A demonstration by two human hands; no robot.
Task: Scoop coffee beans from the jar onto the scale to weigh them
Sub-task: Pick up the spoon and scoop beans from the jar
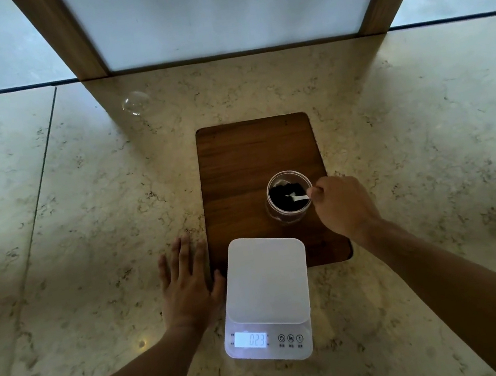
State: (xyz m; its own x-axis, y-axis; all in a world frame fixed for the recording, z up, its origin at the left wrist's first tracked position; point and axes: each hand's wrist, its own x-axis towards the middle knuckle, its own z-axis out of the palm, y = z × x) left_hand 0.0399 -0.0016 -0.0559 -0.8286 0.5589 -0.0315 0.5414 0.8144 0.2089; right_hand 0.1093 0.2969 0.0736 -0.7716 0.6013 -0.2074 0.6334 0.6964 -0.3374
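Observation:
A clear glass jar (289, 213) of dark coffee beans (281, 200) stands open on a dark wooden board (242, 162). My right hand (343, 205) is at the jar's right rim, shut on a small white scoop (299, 196) whose bowl dips into the beans. In front of the board sits a white digital scale (266, 282) with a bare platform and a lit display (251, 339) reading 023. My left hand (187, 282) lies flat on the counter just left of the scale, fingers spread, thumb touching the scale's edge.
The marble counter (82, 214) runs wide on both sides. A clear glass lid (135, 103) lies at the back left. A wooden-framed window panel (225, 9) rises behind the counter's far edge.

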